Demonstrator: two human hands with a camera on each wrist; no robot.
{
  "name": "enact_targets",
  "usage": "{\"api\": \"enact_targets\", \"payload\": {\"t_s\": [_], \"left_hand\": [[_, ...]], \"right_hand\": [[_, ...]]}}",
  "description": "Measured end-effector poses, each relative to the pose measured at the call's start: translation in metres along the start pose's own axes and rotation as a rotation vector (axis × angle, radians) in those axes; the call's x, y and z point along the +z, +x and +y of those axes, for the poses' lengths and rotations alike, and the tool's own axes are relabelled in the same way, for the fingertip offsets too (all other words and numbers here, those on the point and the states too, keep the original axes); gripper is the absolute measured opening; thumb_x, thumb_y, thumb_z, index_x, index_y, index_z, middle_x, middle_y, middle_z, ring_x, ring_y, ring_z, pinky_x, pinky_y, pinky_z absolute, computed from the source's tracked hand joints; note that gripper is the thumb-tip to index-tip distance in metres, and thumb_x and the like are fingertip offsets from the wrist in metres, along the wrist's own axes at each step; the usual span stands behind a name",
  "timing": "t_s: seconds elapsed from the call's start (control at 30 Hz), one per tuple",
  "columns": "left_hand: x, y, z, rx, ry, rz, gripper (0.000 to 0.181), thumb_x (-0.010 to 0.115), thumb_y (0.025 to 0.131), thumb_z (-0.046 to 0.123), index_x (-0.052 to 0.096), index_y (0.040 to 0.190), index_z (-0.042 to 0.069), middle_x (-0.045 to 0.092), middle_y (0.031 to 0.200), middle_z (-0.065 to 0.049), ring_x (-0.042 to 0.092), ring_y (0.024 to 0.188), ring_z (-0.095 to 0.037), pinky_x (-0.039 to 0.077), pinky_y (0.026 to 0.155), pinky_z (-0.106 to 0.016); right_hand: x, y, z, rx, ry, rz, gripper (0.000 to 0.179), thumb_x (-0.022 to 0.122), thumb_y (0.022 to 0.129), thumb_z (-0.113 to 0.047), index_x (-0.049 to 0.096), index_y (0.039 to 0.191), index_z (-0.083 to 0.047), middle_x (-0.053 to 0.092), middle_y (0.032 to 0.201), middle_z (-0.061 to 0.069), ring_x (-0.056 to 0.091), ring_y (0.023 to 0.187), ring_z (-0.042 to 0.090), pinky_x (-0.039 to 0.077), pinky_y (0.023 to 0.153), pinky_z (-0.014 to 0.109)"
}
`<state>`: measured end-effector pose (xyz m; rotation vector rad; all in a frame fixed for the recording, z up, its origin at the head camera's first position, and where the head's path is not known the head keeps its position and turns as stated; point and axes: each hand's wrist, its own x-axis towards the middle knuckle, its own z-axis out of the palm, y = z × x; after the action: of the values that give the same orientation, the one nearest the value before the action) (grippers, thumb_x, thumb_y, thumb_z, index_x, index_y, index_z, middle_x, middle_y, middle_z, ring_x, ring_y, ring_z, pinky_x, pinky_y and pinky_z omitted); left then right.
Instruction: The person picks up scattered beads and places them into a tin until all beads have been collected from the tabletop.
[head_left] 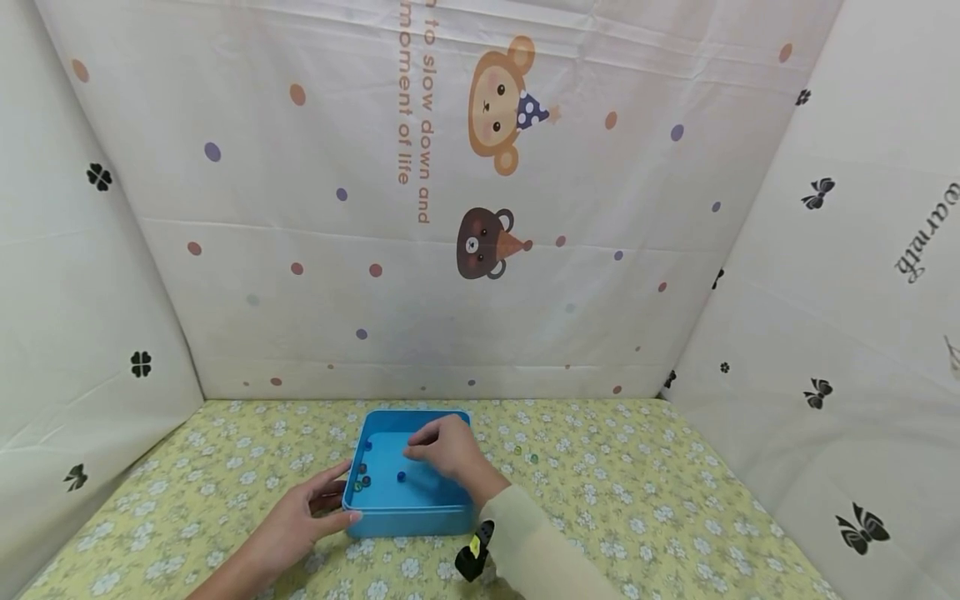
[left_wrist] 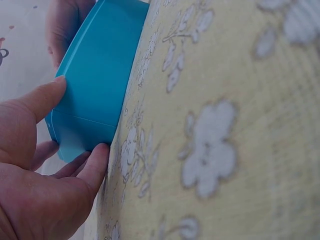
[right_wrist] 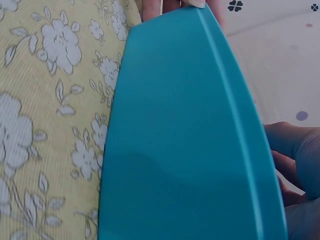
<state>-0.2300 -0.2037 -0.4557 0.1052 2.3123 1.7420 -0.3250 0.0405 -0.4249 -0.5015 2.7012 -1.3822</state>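
Observation:
A blue square box point(head_left: 412, 522) stands open-topped on the flowered cloth. My left hand point(head_left: 296, 512) grips its near left corner, thumb point(left_wrist: 47, 97) against the front rim and fingers along the left side. Inside, several small marbles point(head_left: 366, 481) lie along the left wall, and a dark blue marble point(head_left: 401, 477) sits nearer the middle. My right hand point(head_left: 450, 454) reaches over the right side into the box, thumb and index finger drawn together above its floor. I cannot tell whether a marble is between those fingertips. In the right wrist view the box wall point(right_wrist: 185, 130) hides part of this hand.
Two greenish marbles point(head_left: 534, 458) lie on the cloth point(head_left: 637, 500) to the right of the box. A printed white curtain point(head_left: 375, 317) rises behind the table, with white sheets at both sides. A black strap with a yellow patch point(head_left: 475, 546) is at my right wrist.

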Motion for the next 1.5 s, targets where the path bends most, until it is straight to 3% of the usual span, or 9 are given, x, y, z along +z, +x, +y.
{"api": "enact_targets", "payload": {"t_s": [0.3,0.5,0.73,1.23,1.5], "left_hand": [[0.001,0.001,-0.001,0.007,0.012,0.016,0.087,0.076,0.094,0.028,0.027,0.163,0.012,0.043,0.153,-0.034,0.050,0.136,-0.052,0.064,0.106,-0.042],[0.002,0.003,-0.002,0.003,0.000,0.019,0.087,0.077,0.093,0.027,0.028,0.163,0.012,0.043,0.153,-0.034,0.050,0.136,-0.052,0.065,0.105,-0.042],[0.002,0.005,-0.002,-0.018,0.009,0.059,0.087,0.079,0.092,0.025,0.031,0.162,0.010,0.047,0.150,-0.033,0.053,0.134,-0.050,0.068,0.098,-0.039],[0.002,0.005,-0.003,-0.009,0.005,0.049,0.088,0.079,0.092,0.025,0.029,0.163,0.010,0.046,0.151,-0.033,0.053,0.134,-0.050,0.067,0.100,-0.039],[0.001,0.005,-0.003,0.002,-0.003,0.018,0.086,0.076,0.095,0.025,0.026,0.163,0.008,0.043,0.152,-0.035,0.050,0.136,-0.052,0.067,0.101,-0.040]], "right_hand": [[-0.011,-0.003,0.003,-0.008,0.038,0.027,0.011,0.082,0.090,-0.028,0.083,0.096,-0.019,0.074,0.095,-0.005,0.066,0.083,0.006,0.064,0.065,0.023],[-0.017,-0.005,0.005,0.000,0.075,0.037,0.012,0.082,0.091,-0.028,0.083,0.098,-0.019,0.074,0.098,-0.003,0.067,0.087,0.011,0.066,0.072,0.030],[-0.027,-0.006,0.005,0.000,0.115,0.069,0.016,0.080,0.092,-0.033,0.083,0.103,-0.020,0.075,0.106,-0.004,0.067,0.093,0.012,0.066,0.076,0.030],[-0.047,-0.015,0.028,-0.116,0.217,0.162,0.024,0.077,0.095,-0.036,0.081,0.108,-0.017,0.075,0.111,0.001,0.070,0.096,0.014,0.068,0.080,0.026],[-0.052,-0.023,0.041,-0.126,0.283,0.229,0.027,0.079,0.093,-0.032,0.080,0.110,-0.010,0.074,0.109,0.007,0.069,0.092,0.015,0.070,0.079,0.030]]}}
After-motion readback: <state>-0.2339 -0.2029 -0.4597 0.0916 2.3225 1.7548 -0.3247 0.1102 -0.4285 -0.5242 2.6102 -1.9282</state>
